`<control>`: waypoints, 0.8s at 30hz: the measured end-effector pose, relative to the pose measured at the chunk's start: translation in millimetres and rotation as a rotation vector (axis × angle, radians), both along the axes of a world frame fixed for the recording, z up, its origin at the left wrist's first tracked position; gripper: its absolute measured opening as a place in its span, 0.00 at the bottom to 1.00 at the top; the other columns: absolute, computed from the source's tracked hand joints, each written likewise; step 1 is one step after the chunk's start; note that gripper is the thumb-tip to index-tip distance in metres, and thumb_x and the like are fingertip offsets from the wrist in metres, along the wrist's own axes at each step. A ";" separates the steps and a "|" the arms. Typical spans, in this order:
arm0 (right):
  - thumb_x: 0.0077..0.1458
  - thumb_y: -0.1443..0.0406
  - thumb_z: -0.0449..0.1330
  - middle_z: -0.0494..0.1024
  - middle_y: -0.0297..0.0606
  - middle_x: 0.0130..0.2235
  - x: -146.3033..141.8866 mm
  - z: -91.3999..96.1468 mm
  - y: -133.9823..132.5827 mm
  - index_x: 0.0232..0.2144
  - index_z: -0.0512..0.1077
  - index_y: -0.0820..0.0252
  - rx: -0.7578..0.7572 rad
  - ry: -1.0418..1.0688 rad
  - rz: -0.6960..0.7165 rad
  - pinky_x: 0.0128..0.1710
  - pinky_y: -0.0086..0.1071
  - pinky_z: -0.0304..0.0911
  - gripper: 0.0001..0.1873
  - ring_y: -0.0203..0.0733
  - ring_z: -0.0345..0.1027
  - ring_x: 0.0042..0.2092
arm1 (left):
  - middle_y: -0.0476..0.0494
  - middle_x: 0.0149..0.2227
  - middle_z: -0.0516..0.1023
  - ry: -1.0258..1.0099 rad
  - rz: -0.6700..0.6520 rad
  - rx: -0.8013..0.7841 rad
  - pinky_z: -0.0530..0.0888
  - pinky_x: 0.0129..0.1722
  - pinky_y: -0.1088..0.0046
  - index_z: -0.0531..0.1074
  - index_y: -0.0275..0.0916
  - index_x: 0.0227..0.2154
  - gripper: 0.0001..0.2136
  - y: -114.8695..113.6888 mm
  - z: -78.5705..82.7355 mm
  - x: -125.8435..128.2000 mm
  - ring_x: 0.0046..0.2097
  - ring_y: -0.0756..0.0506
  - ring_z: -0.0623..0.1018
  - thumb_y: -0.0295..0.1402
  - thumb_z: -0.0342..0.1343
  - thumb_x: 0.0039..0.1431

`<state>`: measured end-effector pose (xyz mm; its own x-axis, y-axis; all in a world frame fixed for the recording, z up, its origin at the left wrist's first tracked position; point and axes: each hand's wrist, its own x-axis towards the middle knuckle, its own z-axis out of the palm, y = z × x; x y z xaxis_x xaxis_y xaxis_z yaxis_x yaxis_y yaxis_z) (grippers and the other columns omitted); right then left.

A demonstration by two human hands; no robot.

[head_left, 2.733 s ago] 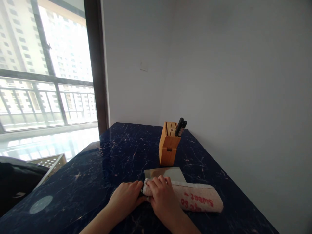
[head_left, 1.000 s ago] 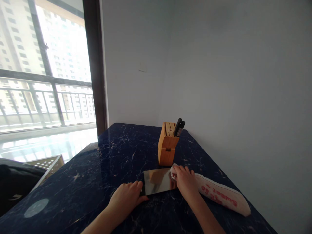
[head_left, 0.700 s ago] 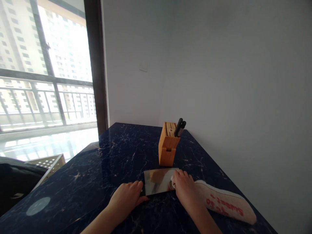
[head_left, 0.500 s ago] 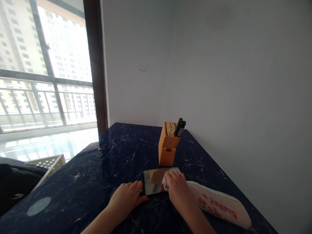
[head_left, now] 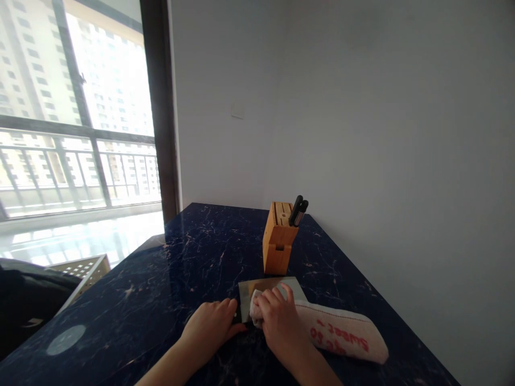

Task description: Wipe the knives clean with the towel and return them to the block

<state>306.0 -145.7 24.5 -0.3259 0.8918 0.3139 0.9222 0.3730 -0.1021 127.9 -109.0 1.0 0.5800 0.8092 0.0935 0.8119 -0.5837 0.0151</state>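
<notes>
Towel (head_left: 341,331) bunched in right fingers (head_left: 266,303) over cleaver (head_left: 298,290); left fingers (head_left: 229,306) apparently grip its handle (head_left: 237,315) (mostly hidden).

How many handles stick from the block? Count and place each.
2: the left handle and, beside it, the right handle, both in the block, toward its right side.

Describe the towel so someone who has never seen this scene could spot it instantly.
On the dark blue marbled table, find the wooden knife block. Nearer the camera lies a cleaver, and the right hand holds one end of the towel over its blade, the rest stretching right. Unlike the block and shiny blade, it is pale cloth with red lettering.
</notes>
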 end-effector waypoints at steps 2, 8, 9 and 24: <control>0.50 0.75 0.47 0.70 0.34 0.37 0.2 -1.0 0.3 0.39 0.66 0.56 -0.001 0.013 0.013 0.54 0.42 0.33 0.16 0.40 0.59 0.42 | 0.43 0.32 0.75 0.006 0.005 0.004 0.70 0.29 0.66 0.68 0.38 0.35 0.19 -0.1 0.6 0.3 0.33 0.40 0.76 0.49 0.41 0.58; 0.51 0.75 0.47 0.71 0.31 0.36 -1.1 -0.2 0.0 0.37 0.67 0.55 0.001 0.061 0.040 0.56 0.42 0.29 0.16 0.38 0.59 0.42 | 0.43 0.31 0.75 0.009 -0.002 0.016 0.71 0.29 0.65 0.68 0.37 0.34 0.20 -0.8 2.2 0.9 0.33 0.39 0.76 0.49 0.42 0.57; 0.50 0.75 0.47 0.71 0.30 0.36 -1.3 0.0 -0.1 0.36 0.67 0.55 0.000 0.070 0.045 0.56 0.42 0.28 0.15 0.38 0.59 0.42 | 0.43 0.31 0.75 0.009 -0.004 0.018 0.71 0.29 0.65 0.68 0.37 0.34 0.20 -0.9 2.3 1.0 0.32 0.39 0.76 0.49 0.42 0.58; 0.49 0.76 0.48 0.71 0.30 0.36 0.5 -5.7 1.2 0.35 0.66 0.54 0.013 0.177 0.084 0.57 0.43 0.26 0.15 0.36 0.59 0.44 | 0.43 0.31 0.75 -0.006 0.001 0.003 0.71 0.30 0.66 0.68 0.38 0.35 0.20 2.1 -1.0 -1.3 0.33 0.40 0.77 0.50 0.42 0.57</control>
